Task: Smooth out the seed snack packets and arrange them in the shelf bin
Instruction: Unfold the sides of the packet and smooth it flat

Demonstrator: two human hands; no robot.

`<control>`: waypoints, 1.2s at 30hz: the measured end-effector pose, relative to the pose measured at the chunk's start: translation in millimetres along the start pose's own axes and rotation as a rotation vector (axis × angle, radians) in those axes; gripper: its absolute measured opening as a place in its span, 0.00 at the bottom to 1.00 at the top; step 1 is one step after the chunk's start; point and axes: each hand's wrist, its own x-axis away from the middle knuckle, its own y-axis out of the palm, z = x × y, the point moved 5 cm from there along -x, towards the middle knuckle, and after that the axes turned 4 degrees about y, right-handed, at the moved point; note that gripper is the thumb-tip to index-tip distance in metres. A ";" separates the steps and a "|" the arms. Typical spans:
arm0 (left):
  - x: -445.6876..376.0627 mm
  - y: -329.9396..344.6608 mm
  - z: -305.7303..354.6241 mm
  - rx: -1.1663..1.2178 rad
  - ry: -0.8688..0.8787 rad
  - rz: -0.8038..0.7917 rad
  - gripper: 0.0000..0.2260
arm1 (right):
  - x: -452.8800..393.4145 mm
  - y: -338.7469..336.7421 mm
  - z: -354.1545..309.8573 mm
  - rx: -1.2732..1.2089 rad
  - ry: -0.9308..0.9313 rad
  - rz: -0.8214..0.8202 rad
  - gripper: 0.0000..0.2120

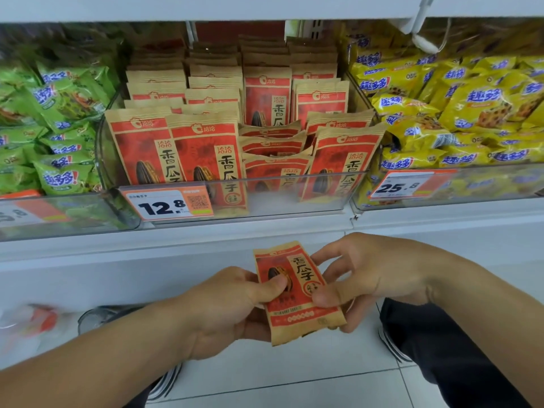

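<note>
A brown and red seed snack packet (298, 293) is held face up in front of the shelf, below the bin. My left hand (226, 310) grips its left edge, thumb on the front. My right hand (365, 275) pinches its right edge, thumb on the front and fingers behind. Above, the clear shelf bin (294, 198) holds several rows of the same packets (203, 154), most standing upright. In the third row from the left, the front packets (275, 148) sit lower and slumped.
Green snack bags (59, 134) fill the bin to the left, yellow snack bags (459, 113) the bin to the right. Price tags 12.8 (167, 205) and 25.8 (403, 185) hang on the bin fronts. A white shelf ledge (176, 240) runs below; tiled floor and my shoes lie underneath.
</note>
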 end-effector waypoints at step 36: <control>4.6 -12.6 33.3 -0.687 0.617 0.398 0.09 | -19.1 10.9 -22.5 0.347 -0.418 0.546 0.17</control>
